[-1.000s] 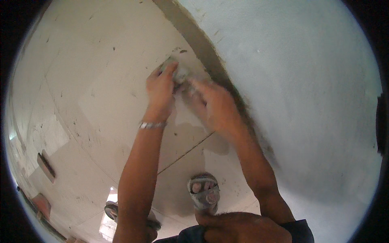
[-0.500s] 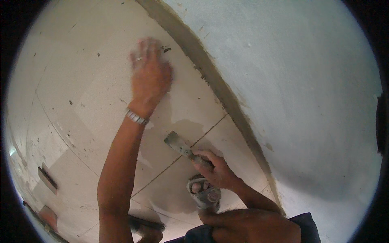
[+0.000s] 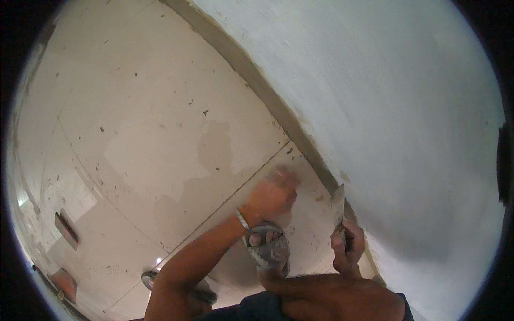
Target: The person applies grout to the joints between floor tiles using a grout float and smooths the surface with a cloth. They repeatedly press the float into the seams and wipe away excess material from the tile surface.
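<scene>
My right hand (image 3: 349,247) is closed around the handle of a putty knife (image 3: 337,203). Its mortar-smeared blade points up and meets the strip along the foot of the wall. Low over the pale floor tiles (image 3: 160,107), just past my sandalled foot, my left hand (image 3: 272,197) is smeared by motion. Its fingers cannot be made out, and nothing shows in it. Small dark crumbs (image 3: 290,152) lie beyond its fingertips, close to the wall strip.
A grey mortar strip (image 3: 257,80) runs between the tiles and the pale wall (image 3: 396,107) on the right. My sandal (image 3: 270,249) stands between my hands. A flat reddish-edged piece (image 3: 66,231) and a reddish piece (image 3: 64,283) lie at left. A dark joint line crosses the floor.
My left hand has come back toward me and to the right, across the tile joint. My right hand has carried the putty knife right, to the wall's foot, with the blade turned upward.
</scene>
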Tool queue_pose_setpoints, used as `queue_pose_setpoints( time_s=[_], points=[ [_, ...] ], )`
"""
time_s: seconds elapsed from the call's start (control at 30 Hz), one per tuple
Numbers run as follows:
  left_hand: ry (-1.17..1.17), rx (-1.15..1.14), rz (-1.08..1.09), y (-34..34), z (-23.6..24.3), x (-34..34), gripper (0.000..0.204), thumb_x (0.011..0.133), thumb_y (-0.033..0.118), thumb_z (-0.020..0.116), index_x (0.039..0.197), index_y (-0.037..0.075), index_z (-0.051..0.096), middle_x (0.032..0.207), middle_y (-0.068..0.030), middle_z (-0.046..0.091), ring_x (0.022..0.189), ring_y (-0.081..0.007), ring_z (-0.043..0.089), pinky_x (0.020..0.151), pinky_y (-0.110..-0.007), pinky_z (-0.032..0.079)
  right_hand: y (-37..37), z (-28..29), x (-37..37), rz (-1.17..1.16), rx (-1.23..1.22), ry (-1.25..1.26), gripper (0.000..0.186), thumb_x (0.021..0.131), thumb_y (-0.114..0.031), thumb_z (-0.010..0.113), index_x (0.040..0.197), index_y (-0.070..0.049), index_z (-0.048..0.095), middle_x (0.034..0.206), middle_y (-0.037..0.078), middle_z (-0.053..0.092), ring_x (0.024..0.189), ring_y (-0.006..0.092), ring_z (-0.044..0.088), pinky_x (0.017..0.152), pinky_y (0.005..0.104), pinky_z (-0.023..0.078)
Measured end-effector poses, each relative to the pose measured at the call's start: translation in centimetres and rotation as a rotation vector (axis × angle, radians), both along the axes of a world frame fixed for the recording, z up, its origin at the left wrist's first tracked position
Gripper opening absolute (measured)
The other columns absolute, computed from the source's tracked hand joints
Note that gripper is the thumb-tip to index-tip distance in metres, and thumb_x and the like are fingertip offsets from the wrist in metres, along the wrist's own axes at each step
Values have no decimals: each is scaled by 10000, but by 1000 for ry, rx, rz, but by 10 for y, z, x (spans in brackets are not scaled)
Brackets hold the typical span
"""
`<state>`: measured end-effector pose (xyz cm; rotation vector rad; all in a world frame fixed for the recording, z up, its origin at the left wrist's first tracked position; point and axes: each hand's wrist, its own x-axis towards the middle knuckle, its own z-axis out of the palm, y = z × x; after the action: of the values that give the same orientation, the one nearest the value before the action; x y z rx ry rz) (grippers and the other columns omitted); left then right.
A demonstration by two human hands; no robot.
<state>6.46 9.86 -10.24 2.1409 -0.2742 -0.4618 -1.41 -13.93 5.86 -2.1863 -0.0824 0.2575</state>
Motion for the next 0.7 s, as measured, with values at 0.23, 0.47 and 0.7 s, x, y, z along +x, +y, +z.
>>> queue_pose_setpoints(
  time_s=[0.23,0.47,0.7],
  points=[
    [-384,608,518,49,5,89,702,963,262,524,1534,-84,306,1617,-270,287,1530,-407,208,1257,-520,141,34,0,27,-35,195,5,426,956,-187,675,1301,31,555,1113,154,654,947,197,667,832,333,545],
    [-166,-129,-210,-79,-4,-35,612,961,245,528,1461,-95,434,1562,-291,367,1480,-453,308,1248,-545,170,65,-2,71,166,302,-133,432,978,-166,624,1320,56,481,950,120,631,782,138,582,675,291,481],
    [-261,218,170,6,39,30,449,901,206,610,1293,-13,604,1387,-267,534,1372,-468,442,1056,-531,465,99,-31,101,229,321,-84,432,968,-118,597,1350,2,437,920,101,616,680,113,536,570,279,458]
  ],
)
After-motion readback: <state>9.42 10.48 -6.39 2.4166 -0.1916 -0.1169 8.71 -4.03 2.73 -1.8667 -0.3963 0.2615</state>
